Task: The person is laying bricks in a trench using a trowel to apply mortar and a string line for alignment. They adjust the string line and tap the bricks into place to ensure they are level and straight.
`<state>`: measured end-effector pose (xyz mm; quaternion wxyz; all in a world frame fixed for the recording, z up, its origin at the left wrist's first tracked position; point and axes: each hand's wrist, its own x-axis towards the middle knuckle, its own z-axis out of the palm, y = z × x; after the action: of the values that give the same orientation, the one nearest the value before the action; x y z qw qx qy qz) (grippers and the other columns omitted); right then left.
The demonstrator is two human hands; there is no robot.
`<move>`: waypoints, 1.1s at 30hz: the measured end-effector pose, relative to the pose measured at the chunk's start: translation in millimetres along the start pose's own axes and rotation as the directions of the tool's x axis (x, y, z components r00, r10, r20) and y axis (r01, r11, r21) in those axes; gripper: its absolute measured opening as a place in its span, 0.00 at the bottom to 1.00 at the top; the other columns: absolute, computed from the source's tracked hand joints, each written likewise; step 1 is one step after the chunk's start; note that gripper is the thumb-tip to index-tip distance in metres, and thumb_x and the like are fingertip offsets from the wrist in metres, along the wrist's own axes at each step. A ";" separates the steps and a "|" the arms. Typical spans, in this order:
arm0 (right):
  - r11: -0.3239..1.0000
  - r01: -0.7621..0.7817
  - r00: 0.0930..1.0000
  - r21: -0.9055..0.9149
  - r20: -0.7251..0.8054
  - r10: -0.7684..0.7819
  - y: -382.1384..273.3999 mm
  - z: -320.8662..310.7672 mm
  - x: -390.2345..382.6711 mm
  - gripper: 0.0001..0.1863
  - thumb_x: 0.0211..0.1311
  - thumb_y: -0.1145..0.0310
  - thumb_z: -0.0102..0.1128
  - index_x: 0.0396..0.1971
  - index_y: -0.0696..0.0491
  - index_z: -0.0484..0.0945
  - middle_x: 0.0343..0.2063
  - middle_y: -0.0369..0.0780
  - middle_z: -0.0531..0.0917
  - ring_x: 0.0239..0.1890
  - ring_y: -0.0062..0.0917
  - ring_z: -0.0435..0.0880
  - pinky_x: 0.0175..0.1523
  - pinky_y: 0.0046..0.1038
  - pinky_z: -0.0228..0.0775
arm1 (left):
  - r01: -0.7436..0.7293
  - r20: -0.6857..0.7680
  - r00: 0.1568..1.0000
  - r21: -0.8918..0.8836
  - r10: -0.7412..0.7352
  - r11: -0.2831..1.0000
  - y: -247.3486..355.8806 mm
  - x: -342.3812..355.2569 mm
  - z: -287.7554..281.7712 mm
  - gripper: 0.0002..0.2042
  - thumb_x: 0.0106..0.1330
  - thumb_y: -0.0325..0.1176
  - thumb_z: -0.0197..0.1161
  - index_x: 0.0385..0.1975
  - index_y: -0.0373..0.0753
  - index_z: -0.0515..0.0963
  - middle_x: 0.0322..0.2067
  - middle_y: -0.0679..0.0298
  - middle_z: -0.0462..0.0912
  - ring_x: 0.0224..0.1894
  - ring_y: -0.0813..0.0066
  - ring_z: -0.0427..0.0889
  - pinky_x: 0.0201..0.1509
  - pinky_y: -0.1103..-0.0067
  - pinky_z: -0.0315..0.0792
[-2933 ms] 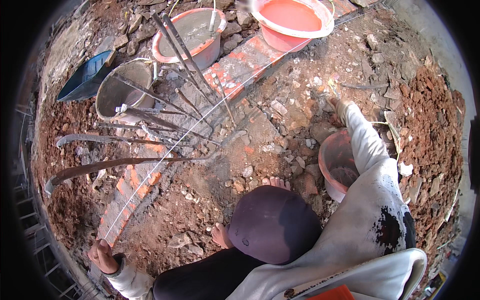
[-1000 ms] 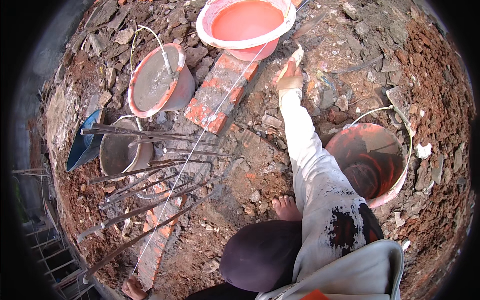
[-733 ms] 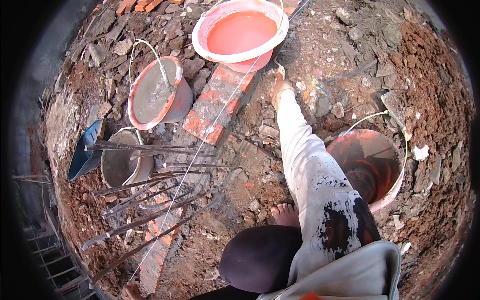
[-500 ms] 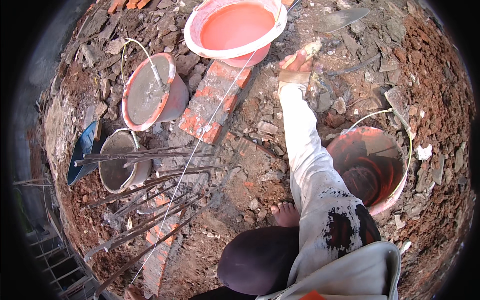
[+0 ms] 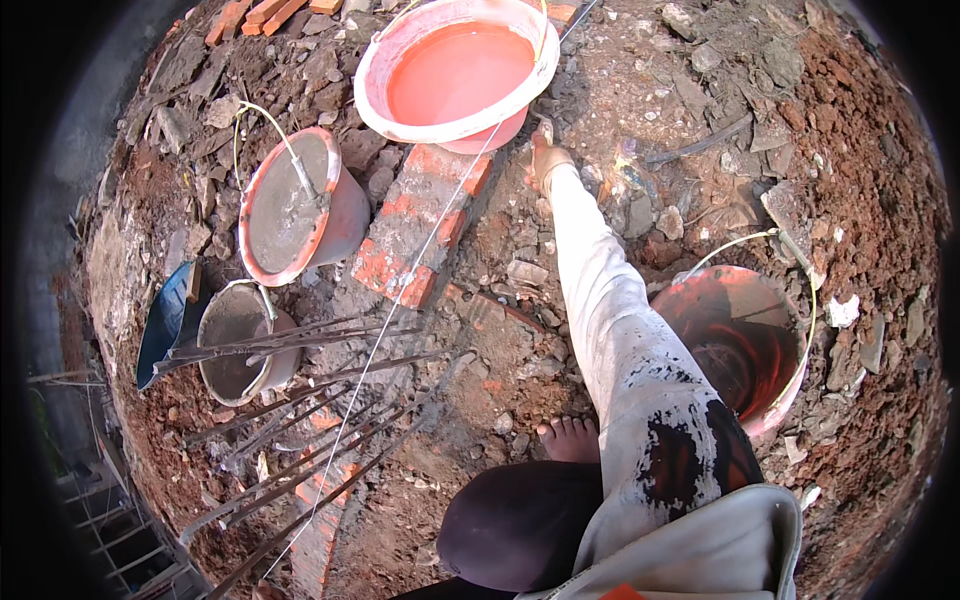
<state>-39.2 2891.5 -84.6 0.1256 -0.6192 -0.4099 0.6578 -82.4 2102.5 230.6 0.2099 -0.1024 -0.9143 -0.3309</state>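
Over rubble-strewn ground (image 5: 655, 95), my right hand (image 5: 548, 163) swings back leftward, gripping the trowel (image 5: 543, 129), bringing it just beside the pink tub (image 5: 430, 132), while my cropped left hand (image 5: 268, 592) I can't read.

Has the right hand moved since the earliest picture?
Yes: the right hand has moved toward the pink tub of red liquid, now close beside it.

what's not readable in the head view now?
Head view:
Bare left hand: mostly cut off by lower edge.
Bare right hand: too small to read grip.
Reddish round plastic bucket: partly hidden by white fabric sleeve.
Taut white string: far end cut off by upper edge.
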 end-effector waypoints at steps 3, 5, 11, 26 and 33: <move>0.929 0.179 0.973 0.323 -0.196 -0.120 -4.6 12.9 -13.2 0.30 0.56 0.44 0.45 0.37 0.61 0.69 0.19 0.43 0.73 0.12 0.27 0.69 0.16 0.28 0.64 | 0.015 -0.008 1.000 0.003 -0.015 1.000 1.9 -4.4 -11.6 0.09 0.53 0.32 0.60 0.17 0.35 0.74 0.11 0.62 0.71 0.12 0.71 0.66 0.13 0.77 0.60; 0.810 0.449 0.890 0.377 -0.268 -0.368 -5.9 18.0 -51.3 0.29 0.58 0.45 0.42 0.38 0.61 0.67 0.21 0.44 0.73 0.13 0.25 0.70 0.17 0.23 0.64 | 0.019 -0.015 1.000 -0.003 -0.019 1.000 4.2 -7.1 -13.5 0.09 0.53 0.32 0.60 0.17 0.35 0.74 0.11 0.62 0.71 0.12 0.71 0.66 0.13 0.77 0.60; 0.982 -0.053 0.996 0.183 -0.068 0.066 15.8 -0.9 16.3 0.35 0.55 0.36 0.39 0.38 0.58 0.69 0.21 0.41 0.75 0.12 0.29 0.70 0.17 0.31 0.63 | 0.024 0.003 1.000 -0.090 -0.023 0.996 -2.2 -5.7 -4.8 0.08 0.53 0.31 0.60 0.18 0.34 0.74 0.12 0.62 0.71 0.12 0.72 0.66 0.13 0.78 0.59; 0.907 0.125 0.981 0.403 -0.188 -0.051 53.3 25.4 -19.8 0.36 0.53 0.36 0.40 0.46 0.56 0.65 0.21 0.39 0.73 0.15 0.24 0.68 0.22 0.26 0.63 | -0.366 -0.264 0.896 0.018 0.357 0.931 -18.6 -30.2 -31.9 0.07 0.53 0.26 0.58 0.19 0.29 0.74 0.12 0.56 0.70 0.12 0.73 0.68 0.11 0.81 0.60; 0.993 0.079 0.990 0.092 -0.121 -0.068 85.7 4.1 -16.7 0.32 0.57 0.41 0.40 0.39 0.60 0.66 0.28 0.45 0.79 0.17 0.29 0.72 0.21 0.30 0.63 | -0.245 -0.197 0.955 -0.101 0.222 0.964 -8.7 -21.2 -8.1 0.06 0.50 0.25 0.60 0.18 0.28 0.73 0.13 0.53 0.72 0.10 0.72 0.66 0.12 0.79 0.60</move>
<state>-10.3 2824.5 -132.7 0.2034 -0.6345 -0.3923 0.6342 -63.7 2089.6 221.7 0.3243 -0.1920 -0.8500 -0.3681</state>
